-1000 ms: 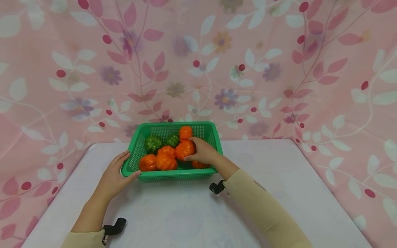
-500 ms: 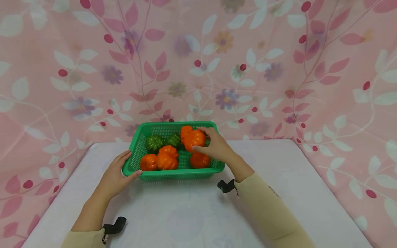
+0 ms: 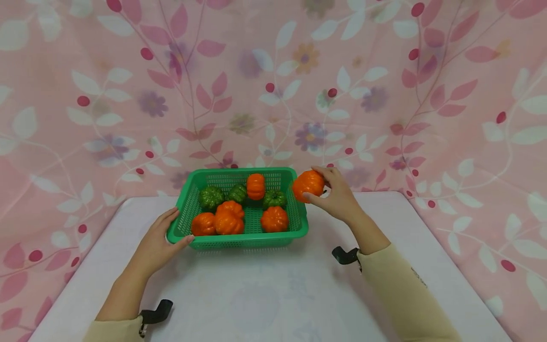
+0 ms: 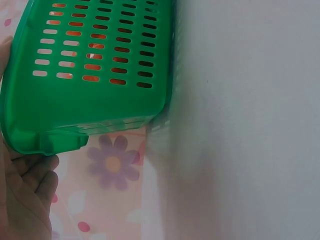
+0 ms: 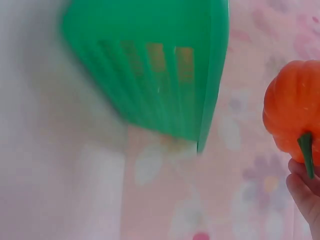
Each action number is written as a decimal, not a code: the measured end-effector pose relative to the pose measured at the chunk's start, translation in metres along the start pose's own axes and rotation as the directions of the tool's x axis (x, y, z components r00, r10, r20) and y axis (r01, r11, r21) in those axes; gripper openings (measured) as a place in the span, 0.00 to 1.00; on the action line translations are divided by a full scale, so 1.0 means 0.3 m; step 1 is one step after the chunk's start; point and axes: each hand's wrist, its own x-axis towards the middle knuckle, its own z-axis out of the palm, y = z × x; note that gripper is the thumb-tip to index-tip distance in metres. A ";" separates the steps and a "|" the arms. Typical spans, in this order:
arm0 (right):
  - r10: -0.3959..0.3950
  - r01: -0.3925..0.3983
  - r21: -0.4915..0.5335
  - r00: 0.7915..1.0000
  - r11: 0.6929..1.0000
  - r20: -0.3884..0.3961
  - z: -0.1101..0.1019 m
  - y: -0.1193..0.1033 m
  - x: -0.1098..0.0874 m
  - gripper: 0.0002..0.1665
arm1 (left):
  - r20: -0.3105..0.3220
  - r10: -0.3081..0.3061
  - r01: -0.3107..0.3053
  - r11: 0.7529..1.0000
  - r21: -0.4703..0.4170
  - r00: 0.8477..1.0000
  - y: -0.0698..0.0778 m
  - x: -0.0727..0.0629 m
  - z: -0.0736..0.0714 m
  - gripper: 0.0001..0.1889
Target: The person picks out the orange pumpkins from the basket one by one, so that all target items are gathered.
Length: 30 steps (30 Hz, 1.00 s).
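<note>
In the head view my right hand (image 3: 344,202) grips an orange pumpkin (image 3: 309,184), just past the right rim of the green plastic basket (image 3: 248,240). The right wrist view shows that pumpkin's green stem (image 5: 306,152), with fingertips underneath it. At the basket's front left corner is my left hand (image 3: 155,247), thumb over the front rim and fingers along the left side. From the left wrist, the fingers (image 4: 37,177) curl under the rim's corner. Inside the basket lie several more orange pumpkins (image 3: 275,219) and green pumpkins (image 3: 211,198).
The basket stands near the back of a table with a white cloth (image 3: 256,299). A pink floral curtain (image 3: 273,95) hangs right behind the table. Black wrist camera mounts (image 3: 158,312) stick out from both sleeves.
My right hand has lifted the orange pumpkin from among the others and carried it right, out over the basket's right rim. A green pumpkin now shows at the right. My left hand stays put.
</note>
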 end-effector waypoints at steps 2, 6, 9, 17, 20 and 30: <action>0.024 -0.024 -0.021 1.000 0.999 -0.009 -0.023 0.017 -0.012 0.45 | -0.002 0.003 -0.003 1.000 -0.007 1.000 0.001 0.000 -0.002 0.48; 0.039 -0.040 -0.049 0.999 0.998 -0.031 -0.060 0.054 -0.033 0.45 | -0.008 0.012 -0.012 1.000 -0.023 1.000 0.003 0.001 -0.004 0.48; 0.038 -0.041 -0.062 0.998 0.997 -0.042 -0.080 0.087 -0.045 0.45 | -0.008 0.013 -0.013 1.000 -0.025 1.000 0.001 0.001 -0.003 0.48; 0.134 -0.137 -0.085 0.990 0.987 -0.046 -0.112 0.174 -0.061 0.50 | -0.013 0.013 -0.014 1.000 -0.017 1.000 -0.003 0.001 -0.001 0.47; 0.190 -0.193 -0.069 0.981 0.979 -0.046 -0.117 0.214 -0.064 0.50 | -0.010 0.014 -0.014 1.000 -0.014 1.000 -0.004 0.001 -0.001 0.48; 0.222 -0.223 -0.183 0.975 0.958 -0.025 -0.087 0.353 -0.050 0.45 | -0.019 0.022 -0.023 1.000 -0.013 1.000 -0.007 0.003 0.002 0.47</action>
